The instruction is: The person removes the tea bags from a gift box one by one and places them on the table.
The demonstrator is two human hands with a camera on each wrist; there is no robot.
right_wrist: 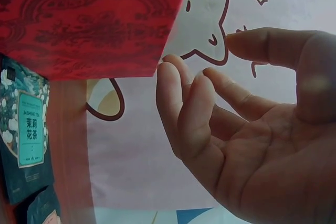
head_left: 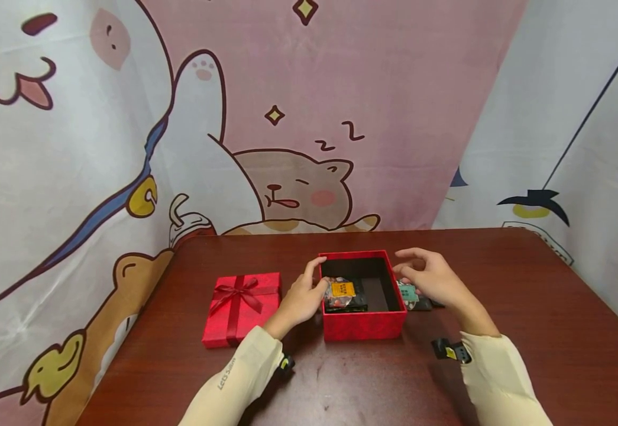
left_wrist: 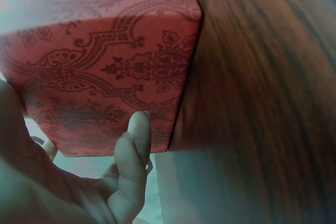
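A red patterned gift box [head_left: 364,325] stands uncovered on the table, its inside dark. In its left half lies a tea pouch with an orange label [head_left: 343,289], over dark packaging. My left hand [head_left: 300,300] holds the box's left wall, thumb at the rim and fingers along the outside; the left wrist view shows fingertips [left_wrist: 139,124] against that wall. By the right rim is my right hand [head_left: 436,281], fingers loosely bent with nothing between them. Below it, beside the box, lies a jasmine tea pouch with a teal label [right_wrist: 30,129], partly hidden in the head view.
Left of the box lies its red lid [head_left: 245,307] with a ribbon bow. A second dark pouch [right_wrist: 44,205] lies close to the jasmine tea. The brown wooden table [head_left: 351,384] ends at a cartoon-printed curtain [head_left: 394,118] behind.
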